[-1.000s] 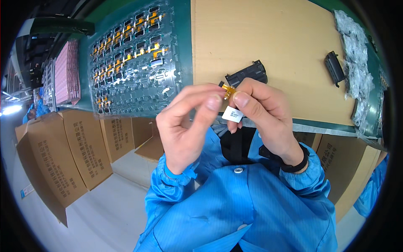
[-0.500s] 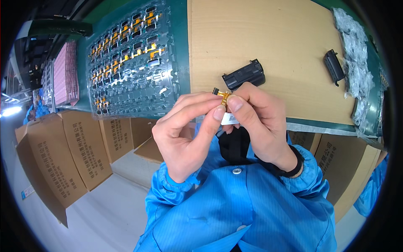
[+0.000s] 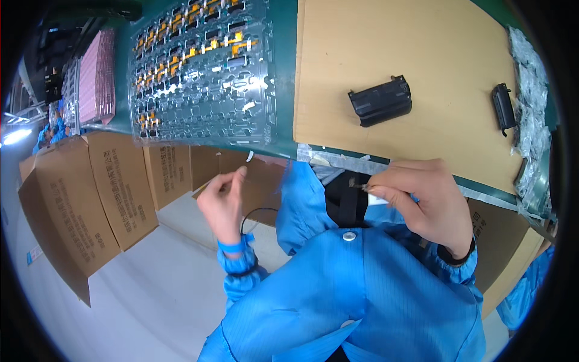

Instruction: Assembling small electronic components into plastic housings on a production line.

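Your right hand (image 3: 425, 202) pinches a small flat part (image 3: 374, 192) at frame centre; your left hand (image 3: 224, 202) hangs loosely open, empty; next likely needs the tray (image 3: 205, 72).

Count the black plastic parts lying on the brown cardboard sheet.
2. A larger black part lies near the middle of the cardboard sheet; a smaller black part lies near its right edge. None looks hidden.

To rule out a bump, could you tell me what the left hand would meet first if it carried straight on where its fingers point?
Probably the clear plastic parts tray just above the left hand, though depth is unclear.
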Available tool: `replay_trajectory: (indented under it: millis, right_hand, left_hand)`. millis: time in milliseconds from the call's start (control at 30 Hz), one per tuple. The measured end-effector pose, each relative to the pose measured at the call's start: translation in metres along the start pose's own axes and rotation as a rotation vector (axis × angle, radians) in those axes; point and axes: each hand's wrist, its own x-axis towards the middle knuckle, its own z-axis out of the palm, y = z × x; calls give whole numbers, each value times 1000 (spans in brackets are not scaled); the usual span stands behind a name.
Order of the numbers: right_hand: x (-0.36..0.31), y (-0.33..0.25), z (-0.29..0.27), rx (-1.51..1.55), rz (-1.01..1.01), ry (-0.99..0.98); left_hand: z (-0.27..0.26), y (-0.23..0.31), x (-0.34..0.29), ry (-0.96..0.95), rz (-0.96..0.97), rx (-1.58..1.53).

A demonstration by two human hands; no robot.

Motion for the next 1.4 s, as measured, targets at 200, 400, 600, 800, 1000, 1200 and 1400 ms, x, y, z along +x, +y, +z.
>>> replay_trajectory:
  millis: [200, 400, 600, 800, 1000, 1200, 1400]
  right_hand:
    - [-10, 2, -3, -477, -24, 77]
    - [-3, 15, -15, -165, -161, 185]
    - [-15, 20, -17, 471, -9, 340]
    - [-14, 28, -22, 467, 16, 375]
    - [-11, 36, -21, 548, 4, 322]
    - [-13, 34, -18, 727, -92, 306]
    - [-17, 30, -19, 802, -114, 290]
  left_hand:
    - [-19, 40, -11, -359, -4, 24]
    - [19, 144, -26, -111, 714, -200]
    - [72, 166, -11, -62, 703, -316]
    - [63, 170, -7, -263, 468, -576]
    - [56, 206, 14, -90, 1084, -241]
    - [61, 226, 32, -552, 1304, -158]
    - [46, 221, 42, -931, 694, -266]
